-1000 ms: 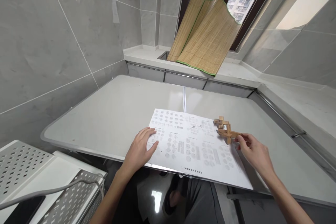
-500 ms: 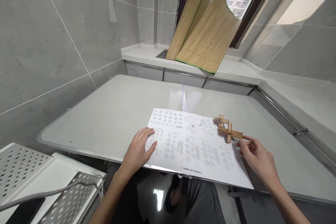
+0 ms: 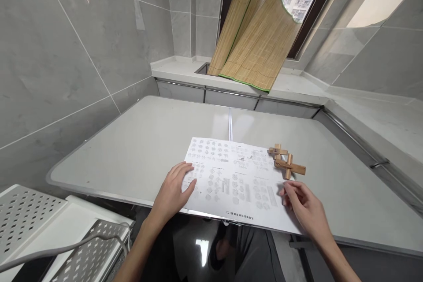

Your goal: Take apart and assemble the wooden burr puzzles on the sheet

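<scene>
A white printed sheet with rows of small diagrams lies near the table's front edge. My left hand rests on its left edge, fingers stretched out and thumb apart, holding nothing. My right hand is over the sheet's right side with loosely curled fingers; no object shows in it, and part of the sheet is hidden beneath it. Just beyond that hand, apart from it, stands a small wooden interlocking puzzle of crossed bars. A second wooden puzzle with a dark mark sits right behind it, at the sheet's far right corner.
The pale folding table has a centre seam. Behind it runs a white ledge with a bamboo mat leaning by the window. A white perforated rack with a grey cable stands at lower left.
My right hand has moved left and nearer to me, away from the front wooden puzzle and onto the sheet's right side. My left hand and both puzzles stay in place.
</scene>
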A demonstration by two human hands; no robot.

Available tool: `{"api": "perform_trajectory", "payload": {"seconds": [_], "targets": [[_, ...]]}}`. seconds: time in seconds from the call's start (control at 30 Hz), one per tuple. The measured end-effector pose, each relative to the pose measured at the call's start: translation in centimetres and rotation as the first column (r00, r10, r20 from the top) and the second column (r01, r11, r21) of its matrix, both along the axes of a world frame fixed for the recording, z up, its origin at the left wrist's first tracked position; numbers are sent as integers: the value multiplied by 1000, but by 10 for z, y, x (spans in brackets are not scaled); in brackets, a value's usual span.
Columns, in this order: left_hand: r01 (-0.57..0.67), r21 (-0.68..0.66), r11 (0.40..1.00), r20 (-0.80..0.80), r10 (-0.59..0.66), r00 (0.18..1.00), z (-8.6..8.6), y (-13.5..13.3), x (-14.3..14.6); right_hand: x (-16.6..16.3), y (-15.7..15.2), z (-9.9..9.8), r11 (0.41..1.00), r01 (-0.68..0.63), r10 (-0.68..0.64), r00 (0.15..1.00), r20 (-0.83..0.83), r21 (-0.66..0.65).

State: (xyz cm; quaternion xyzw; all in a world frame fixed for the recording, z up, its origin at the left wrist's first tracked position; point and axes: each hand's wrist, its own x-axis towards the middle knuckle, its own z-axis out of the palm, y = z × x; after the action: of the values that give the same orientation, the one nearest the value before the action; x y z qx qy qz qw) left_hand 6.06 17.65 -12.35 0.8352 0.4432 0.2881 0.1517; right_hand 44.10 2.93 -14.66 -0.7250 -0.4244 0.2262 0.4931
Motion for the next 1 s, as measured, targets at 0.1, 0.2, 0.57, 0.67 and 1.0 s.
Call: {"api": "perform_trajectory", "payload": {"seconds": [0.1, 0.2, 0.57, 0.67, 1.0], "targets": [[-9, 4, 1000, 6, 9, 1000, -1, 0, 0, -1, 0, -3, 1000, -9, 9, 1000, 2, -4], [-83, 33, 996, 8, 83, 997, -4, 0, 1, 0, 0, -4, 1000, -3, 3, 1000, -13, -9], [-191, 7, 982, 32, 191, 981, -5, -1, 1, -1, -1, -6, 1000, -23, 24, 999, 49, -17], [-181, 4, 983, 47, 181, 982, -6, -1, 0, 0, -1, -8, 1000, -18, 20, 997, 74, -17], [-165, -23, 986, 49, 166, 985, -10, 0, -2, 1, 0, -12, 997, 17, -11, 997, 82, -72]]}}
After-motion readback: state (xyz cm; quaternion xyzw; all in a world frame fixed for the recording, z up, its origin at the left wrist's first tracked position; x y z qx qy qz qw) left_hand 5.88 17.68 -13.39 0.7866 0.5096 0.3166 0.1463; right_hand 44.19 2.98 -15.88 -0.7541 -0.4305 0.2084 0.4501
